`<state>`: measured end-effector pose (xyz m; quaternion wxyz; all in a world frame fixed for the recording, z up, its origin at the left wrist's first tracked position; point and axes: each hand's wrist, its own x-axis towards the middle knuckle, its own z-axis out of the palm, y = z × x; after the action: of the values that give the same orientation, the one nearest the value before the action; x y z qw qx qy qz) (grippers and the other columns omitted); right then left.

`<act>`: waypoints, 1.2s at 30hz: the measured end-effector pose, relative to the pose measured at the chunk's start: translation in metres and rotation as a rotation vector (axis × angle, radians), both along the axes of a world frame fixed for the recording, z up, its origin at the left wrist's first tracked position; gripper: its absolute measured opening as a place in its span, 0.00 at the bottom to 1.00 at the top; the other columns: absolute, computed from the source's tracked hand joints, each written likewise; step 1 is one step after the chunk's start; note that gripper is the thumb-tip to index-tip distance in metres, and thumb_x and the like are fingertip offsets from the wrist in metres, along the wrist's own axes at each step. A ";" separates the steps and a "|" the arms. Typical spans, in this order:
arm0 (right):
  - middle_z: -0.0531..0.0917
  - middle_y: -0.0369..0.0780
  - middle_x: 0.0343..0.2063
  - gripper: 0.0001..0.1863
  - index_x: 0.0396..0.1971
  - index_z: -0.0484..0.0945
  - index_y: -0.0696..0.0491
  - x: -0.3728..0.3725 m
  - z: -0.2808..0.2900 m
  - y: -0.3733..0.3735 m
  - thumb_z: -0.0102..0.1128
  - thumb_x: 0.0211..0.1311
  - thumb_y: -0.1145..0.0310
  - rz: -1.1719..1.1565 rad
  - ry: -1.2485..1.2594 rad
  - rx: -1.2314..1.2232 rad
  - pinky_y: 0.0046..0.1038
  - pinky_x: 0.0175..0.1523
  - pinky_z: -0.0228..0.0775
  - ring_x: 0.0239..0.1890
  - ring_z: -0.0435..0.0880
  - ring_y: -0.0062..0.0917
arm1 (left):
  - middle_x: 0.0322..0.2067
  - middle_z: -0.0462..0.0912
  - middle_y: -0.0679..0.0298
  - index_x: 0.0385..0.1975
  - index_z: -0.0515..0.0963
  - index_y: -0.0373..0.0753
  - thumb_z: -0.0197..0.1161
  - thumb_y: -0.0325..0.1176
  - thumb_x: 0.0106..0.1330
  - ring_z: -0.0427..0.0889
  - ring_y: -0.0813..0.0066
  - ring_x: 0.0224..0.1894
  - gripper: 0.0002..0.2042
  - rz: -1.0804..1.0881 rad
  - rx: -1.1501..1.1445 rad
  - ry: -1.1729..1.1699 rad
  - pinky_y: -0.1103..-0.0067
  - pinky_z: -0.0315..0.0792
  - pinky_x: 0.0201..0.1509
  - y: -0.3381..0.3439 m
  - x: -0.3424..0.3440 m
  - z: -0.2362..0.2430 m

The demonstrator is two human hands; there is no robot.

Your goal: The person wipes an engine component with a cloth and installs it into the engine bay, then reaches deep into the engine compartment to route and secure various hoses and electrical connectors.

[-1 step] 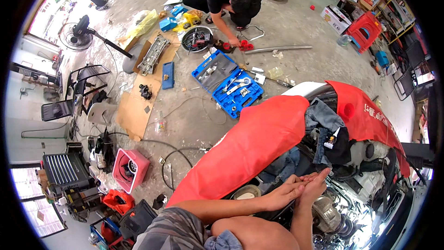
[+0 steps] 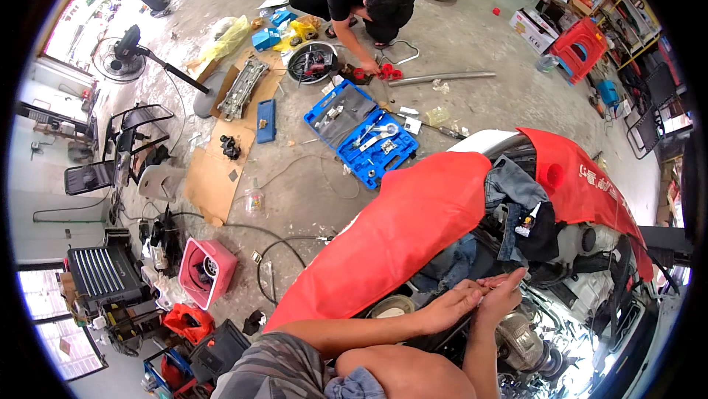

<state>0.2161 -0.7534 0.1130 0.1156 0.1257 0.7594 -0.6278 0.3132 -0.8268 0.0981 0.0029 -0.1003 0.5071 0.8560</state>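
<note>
Both my hands meet over the engine bay of a car. My left hand point(image 2: 454, 306) is closed, its fingertips pressed near those of my right hand point(image 2: 501, 298). That right hand is curled too, and whatever lies between the fingers is too small or hidden to name. Just below sits a metal housing point(image 2: 520, 340) beside brightly lit engine parts. A folded denim cloth point(image 2: 512, 186) drapes over the bay's far edge above my hands. To my left, a red fender cover point(image 2: 383, 233) lies along the car's side.
A person in black point(image 2: 375, 4) crouches at the far side, one hand by red parts on the floor. An open blue tool case point(image 2: 361, 133) lies between us. A pink bin point(image 2: 209, 272), a black hose point(image 2: 284, 240), cardboard point(image 2: 210, 178) and a fan point(image 2: 129, 52) stand or lie leftward.
My fingers have shifted slightly, with the left fingers more bent against the right hand. The whole view has moved by a very small amount.
</note>
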 end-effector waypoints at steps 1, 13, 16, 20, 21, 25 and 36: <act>0.74 0.40 0.14 0.29 0.13 0.69 0.58 0.003 -0.004 0.002 0.43 0.72 0.52 0.062 0.098 0.056 0.27 0.31 0.68 0.19 0.75 0.27 | 0.51 0.69 0.55 0.52 0.70 0.30 0.37 0.49 0.75 0.66 0.67 0.59 0.26 0.060 0.008 -0.013 0.74 0.57 0.64 0.000 -0.001 -0.001; 0.75 0.49 0.48 0.24 0.47 0.73 0.61 0.026 -0.019 -0.011 0.41 0.69 0.55 0.621 0.550 0.077 0.37 0.53 0.67 0.49 0.76 0.38 | 0.37 0.76 0.63 0.43 0.74 0.32 0.52 0.38 0.71 0.73 0.78 0.40 0.14 0.158 -0.048 -0.267 0.77 0.69 0.46 -0.013 -0.009 -0.026; 0.73 0.49 0.51 0.22 0.52 0.71 0.61 0.028 -0.017 -0.004 0.40 0.70 0.60 0.672 0.423 0.062 0.37 0.55 0.66 0.53 0.74 0.39 | 0.32 0.77 0.67 0.42 0.75 0.33 0.53 0.37 0.71 0.73 0.83 0.36 0.13 0.120 0.099 -0.262 0.81 0.69 0.41 -0.026 -0.009 -0.024; 0.74 0.48 0.51 0.16 0.49 0.73 0.63 0.024 0.004 -0.007 0.43 0.68 0.70 0.679 0.347 0.148 0.31 0.57 0.65 0.52 0.75 0.35 | 0.31 0.77 0.70 0.40 0.75 0.34 0.51 0.36 0.72 0.72 0.85 0.35 0.11 0.156 0.113 -0.239 0.82 0.68 0.40 -0.034 -0.007 -0.033; 0.74 0.47 0.51 0.15 0.48 0.73 0.63 0.022 0.005 -0.003 0.44 0.67 0.73 0.689 0.342 0.177 0.29 0.58 0.64 0.51 0.76 0.33 | 0.31 0.76 0.70 0.40 0.75 0.34 0.51 0.36 0.72 0.71 0.85 0.35 0.11 0.183 0.133 -0.251 0.82 0.68 0.41 -0.035 -0.009 -0.033; 0.76 0.45 0.45 0.12 0.45 0.75 0.63 0.014 0.006 0.003 0.51 0.65 0.74 0.680 0.312 0.200 0.27 0.48 0.70 0.45 0.78 0.30 | 0.32 0.76 0.71 0.39 0.75 0.34 0.51 0.35 0.72 0.71 0.84 0.37 0.10 0.241 0.117 -0.252 0.83 0.67 0.42 -0.036 -0.014 -0.035; 0.77 0.38 0.28 0.07 0.37 0.74 0.62 0.024 -0.004 0.006 0.57 0.60 0.76 0.609 0.089 0.248 0.20 0.33 0.67 0.29 0.75 0.17 | 0.36 0.78 0.57 0.43 0.74 0.32 0.53 0.26 0.68 0.77 0.71 0.40 0.08 0.309 -0.271 -0.292 0.76 0.71 0.46 -0.033 -0.010 -0.020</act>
<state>0.2405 -0.7471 0.1090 0.2487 -0.1214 0.8369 -0.4721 0.3037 -0.8598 0.0777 -0.0683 -0.2986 0.5901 0.7470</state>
